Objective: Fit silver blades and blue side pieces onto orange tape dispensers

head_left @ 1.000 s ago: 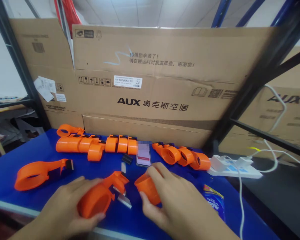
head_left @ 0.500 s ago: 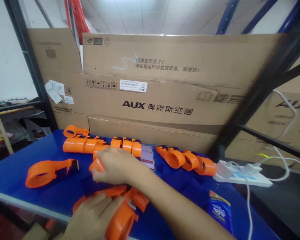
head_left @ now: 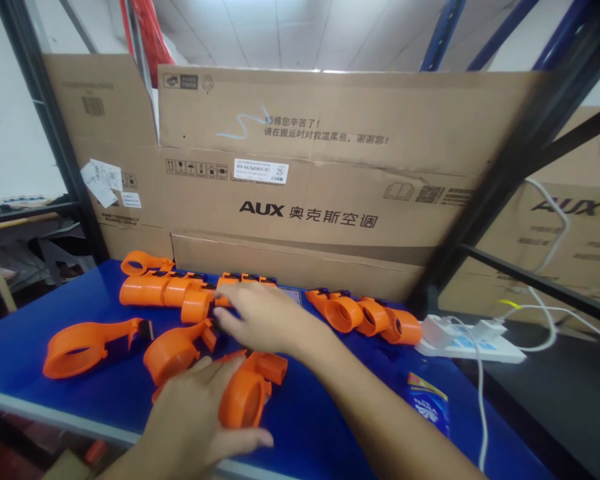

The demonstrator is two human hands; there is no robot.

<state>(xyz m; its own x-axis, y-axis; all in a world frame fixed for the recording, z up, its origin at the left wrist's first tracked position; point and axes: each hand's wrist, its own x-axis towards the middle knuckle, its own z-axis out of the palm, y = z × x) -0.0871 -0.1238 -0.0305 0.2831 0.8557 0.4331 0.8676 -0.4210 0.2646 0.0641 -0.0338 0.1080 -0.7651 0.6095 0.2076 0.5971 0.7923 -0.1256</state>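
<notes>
Orange tape dispensers with dark cutter ends lie about on the blue tabletop (head_left: 310, 420). My left hand (head_left: 193, 413) is over the front group, thumb stretched to the right and fingers apart. Beside its thumb is one tape dispenser (head_left: 243, 400); contact is hard to tell. Just beyond its fingers sits another tape dispenser (head_left: 173, 353). My right hand (head_left: 255, 317) reaches across to the back row, thumb and fingers apart, with no dispenser visibly held. Close to its fingertips stands a back-row tape dispenser (head_left: 196, 305). A single tape dispenser (head_left: 80, 347) lies at the left.
A large cardboard sheet (head_left: 310, 173) stands behind the table. More tape dispensers (head_left: 343, 313) lie at the back right, beside a white power strip (head_left: 473, 343) with cables. A blue packet (head_left: 430, 403) lies at the right. Dark rack posts (head_left: 480, 193) frame the table.
My right hand has let go of a tape dispenser, which now rests in the front group, and has shifted toward the back row. The left hand has spread its thumb. The view has shifted slightly.
</notes>
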